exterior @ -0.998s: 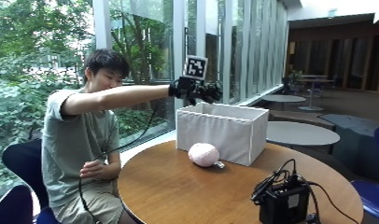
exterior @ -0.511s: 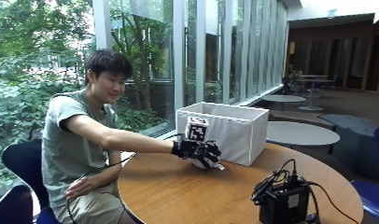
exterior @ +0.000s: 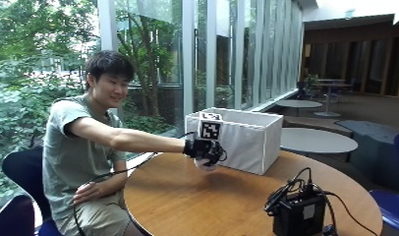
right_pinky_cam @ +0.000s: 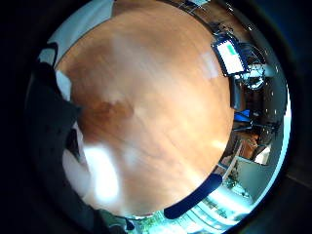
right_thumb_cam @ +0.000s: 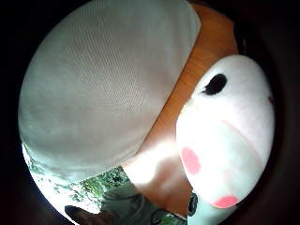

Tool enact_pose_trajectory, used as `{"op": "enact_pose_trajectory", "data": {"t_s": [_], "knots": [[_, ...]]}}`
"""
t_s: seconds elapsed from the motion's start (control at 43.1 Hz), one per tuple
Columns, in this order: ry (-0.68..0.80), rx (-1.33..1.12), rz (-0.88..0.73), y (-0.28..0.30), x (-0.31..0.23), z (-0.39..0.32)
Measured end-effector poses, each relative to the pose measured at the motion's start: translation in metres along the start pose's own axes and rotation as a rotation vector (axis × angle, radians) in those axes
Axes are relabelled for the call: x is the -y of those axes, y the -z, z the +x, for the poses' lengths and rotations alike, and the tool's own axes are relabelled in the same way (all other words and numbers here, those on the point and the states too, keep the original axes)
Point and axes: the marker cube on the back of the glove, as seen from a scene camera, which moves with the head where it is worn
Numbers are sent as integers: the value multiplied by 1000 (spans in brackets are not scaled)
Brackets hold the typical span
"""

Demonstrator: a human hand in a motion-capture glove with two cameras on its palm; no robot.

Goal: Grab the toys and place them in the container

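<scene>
The gloved right hand [exterior: 205, 149] is curled over the pink-and-white plush toy [exterior: 206, 164] and holds it just above the round wooden bench [exterior: 206, 206], beside the front wall of the white fabric container [exterior: 252, 142]. The container stands at the far edge of the bench. A black device with cables [exterior: 298, 212] sits near the bench's near right edge.

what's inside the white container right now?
Cannot tell: from the outside view only the white container's outer walls and rim show, its interior hidden. The pink toy is outside it, at the gloved right hand.
</scene>
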Motion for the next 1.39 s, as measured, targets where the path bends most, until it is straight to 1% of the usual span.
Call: {"op": "enact_pose_trajectory", "data": {"t_s": [0.093, 0.163, 0.186, 0.232, 0.255, 0.325, 0.348, 0.372, 0.441, 0.511, 0.604, 0.72, 0.813, 0.929, 1.022, 1.115, 1.184, 1.231, 1.277, 1.3, 1.347, 1.393], "knots": [[-98, -29, 21, 45, -6, 32], [-96, -195, 32, 72, -16, 39], [-98, -210, 38, 82, -18, 36], [-80, -176, 56, 105, -23, 25], [-42, -174, 66, 117, -26, 19], [138, -217, 97, 157, -36, 6], [164, -214, 109, 171, -38, 0], [155, -201, 123, 184, -38, -8], [60, -162, 161, 215, -33, -41], [78, -164, 186, 239, -28, -72], [42, -99, 211, 261, -16, -120], [161, -183, 191, 261, -2, -164], [152, -222, 167, 252, 12, -197], [199, -245, 142, 239, 26, -225], [140, -168, 126, 230, 41, -261], [111, -171, 109, 221, 50, -279], [255, -96, 41, 219, 45, -281], [298, 19, -44, 220, 43, -282], [252, 64, -144, 217, 45, -288], [218, 39, -193, 213, 47, -288], [148, -70, -275, 204, 49, -279], [79, -176, -318, 196, 50, -262]]}}
